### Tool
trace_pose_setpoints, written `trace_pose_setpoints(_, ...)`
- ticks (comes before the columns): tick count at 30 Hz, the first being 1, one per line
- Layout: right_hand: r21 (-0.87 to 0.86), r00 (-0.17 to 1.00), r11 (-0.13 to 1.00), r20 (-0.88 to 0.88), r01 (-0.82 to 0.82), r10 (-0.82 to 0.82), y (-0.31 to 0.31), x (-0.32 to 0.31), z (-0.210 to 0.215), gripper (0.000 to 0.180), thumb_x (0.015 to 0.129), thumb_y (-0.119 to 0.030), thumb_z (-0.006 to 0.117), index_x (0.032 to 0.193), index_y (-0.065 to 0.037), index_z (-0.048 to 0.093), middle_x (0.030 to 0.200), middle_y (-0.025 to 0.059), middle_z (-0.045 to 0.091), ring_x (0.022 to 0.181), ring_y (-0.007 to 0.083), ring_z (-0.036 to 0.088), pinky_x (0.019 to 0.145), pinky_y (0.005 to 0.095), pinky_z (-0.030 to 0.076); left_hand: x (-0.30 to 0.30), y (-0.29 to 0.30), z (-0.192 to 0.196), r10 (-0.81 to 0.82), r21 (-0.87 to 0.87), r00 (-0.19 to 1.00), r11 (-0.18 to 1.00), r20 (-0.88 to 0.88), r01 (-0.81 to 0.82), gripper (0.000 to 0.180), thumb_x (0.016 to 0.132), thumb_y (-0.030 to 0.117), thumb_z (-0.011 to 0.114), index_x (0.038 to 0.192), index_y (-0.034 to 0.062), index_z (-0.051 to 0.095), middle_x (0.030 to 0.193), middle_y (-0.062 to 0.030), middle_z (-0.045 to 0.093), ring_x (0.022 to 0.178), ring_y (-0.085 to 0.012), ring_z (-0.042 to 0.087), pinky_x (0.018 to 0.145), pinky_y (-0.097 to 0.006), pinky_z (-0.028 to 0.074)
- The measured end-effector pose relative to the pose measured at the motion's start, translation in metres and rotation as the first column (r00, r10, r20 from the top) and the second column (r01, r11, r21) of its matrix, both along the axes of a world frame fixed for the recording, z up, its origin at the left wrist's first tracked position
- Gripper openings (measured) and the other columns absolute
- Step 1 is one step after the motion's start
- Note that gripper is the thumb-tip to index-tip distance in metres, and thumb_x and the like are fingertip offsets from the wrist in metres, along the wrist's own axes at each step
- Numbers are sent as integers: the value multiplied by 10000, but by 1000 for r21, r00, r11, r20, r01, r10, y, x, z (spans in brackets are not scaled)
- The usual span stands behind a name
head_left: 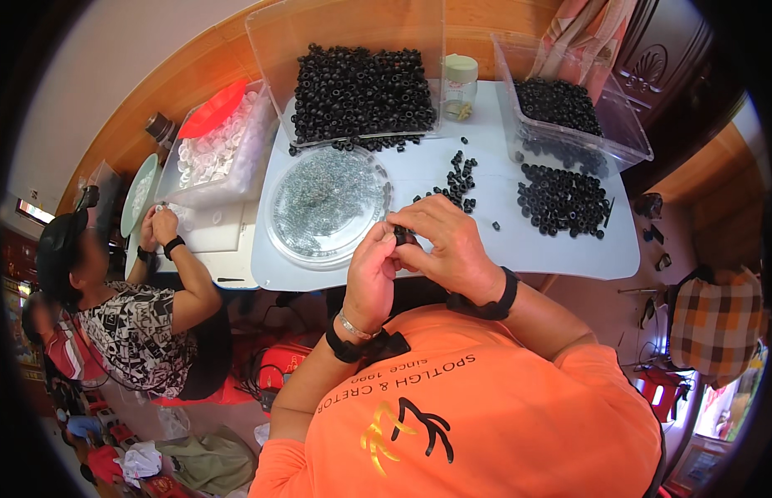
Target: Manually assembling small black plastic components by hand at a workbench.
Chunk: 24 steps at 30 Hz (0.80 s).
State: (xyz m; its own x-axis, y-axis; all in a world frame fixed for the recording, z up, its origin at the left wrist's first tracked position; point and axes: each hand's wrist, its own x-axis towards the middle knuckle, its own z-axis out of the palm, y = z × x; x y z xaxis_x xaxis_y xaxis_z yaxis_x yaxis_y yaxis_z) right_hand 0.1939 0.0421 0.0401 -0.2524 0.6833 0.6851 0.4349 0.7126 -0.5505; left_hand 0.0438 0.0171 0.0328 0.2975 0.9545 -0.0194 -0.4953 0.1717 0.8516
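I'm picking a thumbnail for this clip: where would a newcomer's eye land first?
First, on the bright orange shirt filling the lower middle, with the left hand and right hand meeting above it around a small black part. Next, on the heap of black parts in the clear bin at top centre. Then perhaps the red dish at upper left, lying on white pieces.

One small black piece (pixel 400 236), only partly visible, exact tilt unclear, between the fingers (pixel 416 219)
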Motion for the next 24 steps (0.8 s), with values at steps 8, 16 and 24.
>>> trace_pose_setpoints(8, -25, 998, 999, 35, -45, 46, -2, -3, 3, 344, 657, -77, 720, 996, -35, 684, 901, 77, 662, 841, 257, 602, 722, 345, 508, 2, -2, -2, 16, 9, 1000, 1000, 8, -16, 275, 982, 201, 336, 1051, -1, 510, 931, -37, 497, 858, -118, 485, 783, -261, 406)
trace_pose_setpoints(16, 2, 999, 1000, 52, 11, -11, -4, -5, 5, 270, 666, -83, 714, 929, -56, 659, 854, 70, 644, 793, 266, 601, 682, 359, 502, -1, -1, -9, 59, 28, 997, 998, -49, -57, 258, 993, 188, 330, 1000, 3, 510, 961, -58, 528, 870, -125, 525, 769, -268, 432)
trace_pose_setpoints(24, 7, 1000, 1000, 5, -15, 15, -2, 2, 0, 236, 700, -127, 717, 918, -63, 653, 816, 69, 634, 770, 274, 595, 659, 360, 492, -8, -3, -5, 4, -4, 986, 1000, -168, -4, 323, 982, 239, 353, 976, -13, 555, 812, -87, 610, 667, -153, 581, 623, -266, 467)
